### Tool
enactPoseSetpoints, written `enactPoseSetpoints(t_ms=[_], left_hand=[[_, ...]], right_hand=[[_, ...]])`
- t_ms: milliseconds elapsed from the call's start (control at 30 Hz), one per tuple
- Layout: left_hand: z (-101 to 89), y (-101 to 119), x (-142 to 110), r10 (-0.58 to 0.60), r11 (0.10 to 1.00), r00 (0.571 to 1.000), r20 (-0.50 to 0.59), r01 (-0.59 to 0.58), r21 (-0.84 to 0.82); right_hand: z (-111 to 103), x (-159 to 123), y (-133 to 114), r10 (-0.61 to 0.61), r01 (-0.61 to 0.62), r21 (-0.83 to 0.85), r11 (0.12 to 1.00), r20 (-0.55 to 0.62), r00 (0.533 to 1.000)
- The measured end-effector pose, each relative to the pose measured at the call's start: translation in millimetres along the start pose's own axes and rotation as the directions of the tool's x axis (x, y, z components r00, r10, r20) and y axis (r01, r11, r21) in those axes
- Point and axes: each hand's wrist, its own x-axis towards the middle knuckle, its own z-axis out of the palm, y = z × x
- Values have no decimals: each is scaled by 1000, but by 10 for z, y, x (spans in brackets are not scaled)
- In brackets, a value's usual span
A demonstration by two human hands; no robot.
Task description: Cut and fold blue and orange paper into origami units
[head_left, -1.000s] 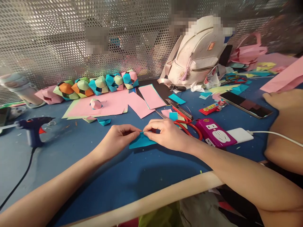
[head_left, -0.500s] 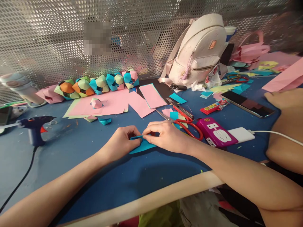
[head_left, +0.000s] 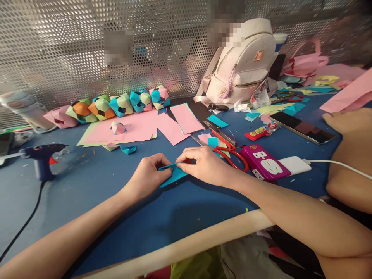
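A piece of blue paper [head_left: 173, 177] with a folded edge is held just above the blue table, near its front. My left hand [head_left: 149, 172] pinches its left end between thumb and fingers. My right hand [head_left: 200, 164] grips the folded upper edge near the right end, thumb and fingertips closed on it. Part of the paper is hidden under my fingers. Beyond my left hand lie a small folded blue paper piece [head_left: 128, 149] and a pale green and pink one [head_left: 111, 146]. Red-handled scissors [head_left: 232, 157] rest just behind my right hand.
Folded paper balls [head_left: 120, 104] line the mesh wall behind pink sheets [head_left: 136, 126]. A glue gun [head_left: 43, 157] stands at left, its cord trailing forward. To the right are a purple power socket [head_left: 263, 162], a phone [head_left: 302, 127], a backpack [head_left: 244, 69] and another person's arm [head_left: 351, 151].
My right hand has slid slightly along the paper's folded edge, and the paper is tilted a little more upward at the right. Both hands keep their hold.
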Motion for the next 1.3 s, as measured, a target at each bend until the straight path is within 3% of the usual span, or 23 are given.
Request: enactPoseSetpoints(t_ms=[233,333,567,833,1300], left_hand=[[6,-4,1,-12,1000,1000,-27,11,-29],[12,-15,4,-16,999,999,-34,15,-30],[22,-24,10,-36,998,999,-34,34,-60],[49,-31,24,-90,984,991,-101,73,-165],[86,-44,-12,-43,996,995,-95,36,-77]], right_hand=[[-26,14,-29,59,-61,27,998,51,997],[-20,19,-17,98,-100,47,994,39,994],[-33,8,-6,45,-48,81,996,34,998],[-10,31,3,141,-141,126,982,6,990],[4,38,25,187,-190,210,959,35,982]])
